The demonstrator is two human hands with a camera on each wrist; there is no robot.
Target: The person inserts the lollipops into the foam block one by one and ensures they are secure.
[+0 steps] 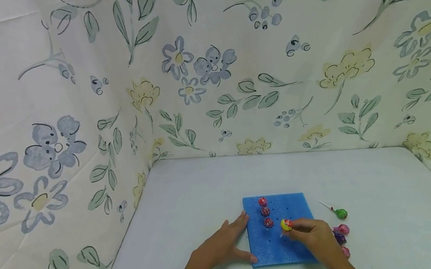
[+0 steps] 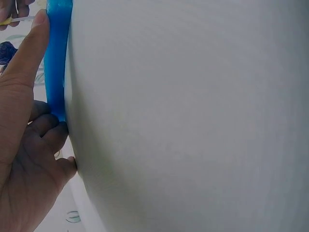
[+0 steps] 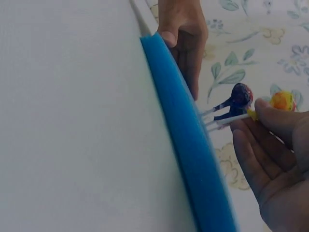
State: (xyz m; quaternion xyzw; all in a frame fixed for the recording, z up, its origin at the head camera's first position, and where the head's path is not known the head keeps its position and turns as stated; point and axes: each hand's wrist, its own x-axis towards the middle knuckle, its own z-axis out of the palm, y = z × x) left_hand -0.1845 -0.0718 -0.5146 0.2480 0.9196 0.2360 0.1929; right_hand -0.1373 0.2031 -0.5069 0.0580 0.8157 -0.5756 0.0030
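Observation:
A blue foam board [image 1: 296, 251] with small holes lies on the table. Three red-wrapped lollipops [image 1: 265, 212] stand in it in a column near its left side. My right hand [image 1: 316, 235] pinches a yellow and red lollipop [image 1: 286, 224] just below its candy, over the board. In the right wrist view its white stick [image 3: 236, 118] points toward the foam; whether the tip touches, I cannot tell. My left hand [image 1: 222, 245] rests at the board's left edge, fingers extended and thumb apart, touching the side. The left wrist view shows that thumb [image 2: 29, 53] against the blue edge.
Right of the board lie loose lollipops: a green one [image 1: 341, 214] with its stick pointing back left, a pink one [image 1: 342, 229], a purple one [image 1: 340, 238] and another pink one [image 1: 346, 252], partly behind my right hand. Floral cloth [image 1: 254, 56] hangs behind the white table [image 1: 206, 185].

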